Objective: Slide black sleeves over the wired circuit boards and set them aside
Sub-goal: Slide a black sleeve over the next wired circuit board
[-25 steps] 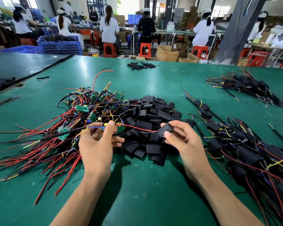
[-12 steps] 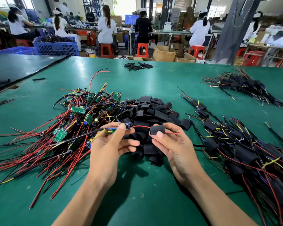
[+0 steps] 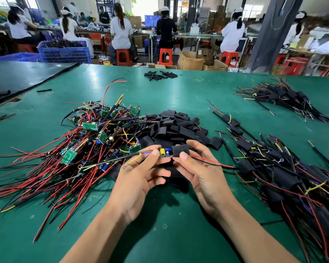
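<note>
While our left hand (image 3: 139, 179) pinches the circuit board (image 3: 164, 153) by its left end, our right hand (image 3: 203, 173) grasps the black sleeve (image 3: 180, 150) partly over its right end.

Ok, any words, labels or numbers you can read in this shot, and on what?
Nothing is legible.
On the cardboard box: dark scrawl, too blurred to read.
On the boards in the pile: white print, too small to read.
On the circuit board in the left hand and the black sleeve in the right hand: no readable marking.
</note>
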`<state>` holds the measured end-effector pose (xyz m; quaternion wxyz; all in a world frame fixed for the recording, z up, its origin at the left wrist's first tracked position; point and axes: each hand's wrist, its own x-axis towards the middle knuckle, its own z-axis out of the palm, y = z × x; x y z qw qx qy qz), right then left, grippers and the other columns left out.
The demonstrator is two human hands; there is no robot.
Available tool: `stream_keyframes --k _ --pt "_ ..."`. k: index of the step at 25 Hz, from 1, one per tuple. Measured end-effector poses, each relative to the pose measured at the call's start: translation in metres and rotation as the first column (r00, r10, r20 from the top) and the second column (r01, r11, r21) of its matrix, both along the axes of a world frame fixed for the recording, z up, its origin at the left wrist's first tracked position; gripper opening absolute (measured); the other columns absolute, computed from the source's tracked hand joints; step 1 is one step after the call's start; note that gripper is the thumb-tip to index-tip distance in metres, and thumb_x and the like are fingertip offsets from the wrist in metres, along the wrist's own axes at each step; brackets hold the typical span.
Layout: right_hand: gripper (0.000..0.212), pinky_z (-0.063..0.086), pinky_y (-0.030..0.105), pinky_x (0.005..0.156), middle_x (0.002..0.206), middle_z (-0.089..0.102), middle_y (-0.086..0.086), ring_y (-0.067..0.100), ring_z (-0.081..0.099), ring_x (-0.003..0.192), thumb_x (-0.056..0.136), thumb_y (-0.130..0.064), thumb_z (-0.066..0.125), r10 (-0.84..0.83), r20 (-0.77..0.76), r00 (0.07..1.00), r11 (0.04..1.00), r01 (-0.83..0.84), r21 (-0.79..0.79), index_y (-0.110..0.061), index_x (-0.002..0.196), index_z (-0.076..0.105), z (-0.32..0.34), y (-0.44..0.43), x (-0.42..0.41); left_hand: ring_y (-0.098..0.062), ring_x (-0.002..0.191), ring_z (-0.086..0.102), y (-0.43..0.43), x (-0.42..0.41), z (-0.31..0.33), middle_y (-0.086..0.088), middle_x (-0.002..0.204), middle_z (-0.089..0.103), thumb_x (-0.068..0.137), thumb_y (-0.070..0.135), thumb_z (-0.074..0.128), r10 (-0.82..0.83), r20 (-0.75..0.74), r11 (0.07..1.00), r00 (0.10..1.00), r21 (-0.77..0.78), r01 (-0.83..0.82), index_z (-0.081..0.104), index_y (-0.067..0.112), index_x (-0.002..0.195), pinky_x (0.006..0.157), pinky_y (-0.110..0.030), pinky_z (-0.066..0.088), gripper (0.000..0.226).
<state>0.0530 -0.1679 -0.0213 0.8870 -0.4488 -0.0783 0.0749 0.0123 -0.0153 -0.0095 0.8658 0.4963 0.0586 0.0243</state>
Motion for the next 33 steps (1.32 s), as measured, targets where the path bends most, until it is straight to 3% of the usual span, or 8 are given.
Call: stream_keyframes --k 6,9,12,19,25,29,33 --pt "0.049 0.058 0.029 0.082 0.116 0.072 0.016 0.031 0.071 0.106 0.074 -0.012 0.078 0.061 -0.003 0.998 0.993 -0.061 -0.098 -0.013 0.12 0.063 -0.002 -0.002 -0.002 -0.015 0.058 0.057 0.007 0.001 0.0 -0.013 0.097 0.073 0.077 0.032 0.073 -0.034 -0.005 0.999 0.999 -0.008 0.034 0.077 0.023 0.101 0.053 -0.023 0.048 0.026" --pt "0.042 0.057 0.027 0.082 0.115 0.073 0.016 0.03 0.072 0.106 0.071 -0.017 0.084 0.082 0.011 0.997 0.99 -0.08 -0.118 -0.02 0.111 0.07 -0.001 -0.003 -0.002 -0.016 0.058 0.057 0.007 0.003 -0.003 -0.012 0.097 0.071 0.079 0.031 0.072 -0.018 -0.015 1.0 1.0 0.02 0.019 0.074 0.016 0.109 0.053 -0.023 0.047 0.034" --pt "0.032 0.057 0.026 0.08 0.111 0.074 0.015 0.031 0.072 0.104 0.072 -0.018 0.082 0.105 0.047 0.993 0.989 -0.099 -0.113 -0.022 0.102 0.073 -0.001 -0.001 -0.004 -0.017 0.056 0.056 0.005 0.003 -0.005 -0.011 0.092 0.069 0.078 0.031 0.074 -0.003 -0.011 0.999 1.0 0.034 0.003 0.073 0.011 0.103 0.052 -0.024 0.047 0.032" --pt "0.029 0.057 0.034 0.087 0.111 0.074 0.016 0.031 0.07 0.1 0.081 -0.01 0.075 0.098 0.11 0.989 0.98 -0.077 -0.185 -0.016 0.109 0.074 -0.004 0.001 -0.006 -0.017 0.052 0.055 0.003 0.002 -0.005 -0.007 0.081 0.068 0.079 0.033 0.073 0.02 -0.011 0.995 1.0 0.1 -0.019 0.074 0.012 0.09 0.05 -0.023 0.045 0.024" --pt "0.035 0.05 0.058 0.098 0.115 0.067 0.031 0.039 0.066 0.099 0.085 -0.012 0.072 0.074 0.094 0.993 0.987 -0.059 -0.153 -0.007 0.119 0.065 -0.007 0.005 -0.006 -0.018 0.055 0.054 -0.001 0.003 -0.007 -0.008 0.083 0.068 0.084 0.023 0.069 0.012 -0.031 0.999 0.999 0.052 -0.011 0.072 0.006 0.11 0.052 -0.023 0.045 0.031" --pt "0.027 0.057 0.039 0.089 0.113 0.073 0.018 0.032 0.072 0.101 0.088 -0.029 0.068 0.063 0.046 0.997 0.986 -0.055 -0.156 -0.021 0.114 0.071 0.0 0.005 -0.006 -0.017 0.055 0.057 0.003 0.003 -0.007 -0.013 0.088 0.073 0.08 0.018 0.072 -0.002 -0.033 1.0 0.999 0.014 0.002 0.072 0.007 0.107 0.053 -0.023 0.047 0.029" --pt "0.029 0.057 0.038 0.094 0.112 0.075 0.014 0.027 0.072 0.104 0.089 -0.043 0.063 0.034 0.009 0.999 0.976 -0.031 -0.213 -0.03 0.112 0.074 -0.002 0.009 -0.006 -0.018 0.056 0.056 0.004 0.004 -0.008 -0.013 0.086 0.072 0.081 0.017 0.072 0.015 -0.02 0.999 1.0 0.035 -0.015 0.072 0.005 0.107 0.053 -0.024 0.047 0.028"
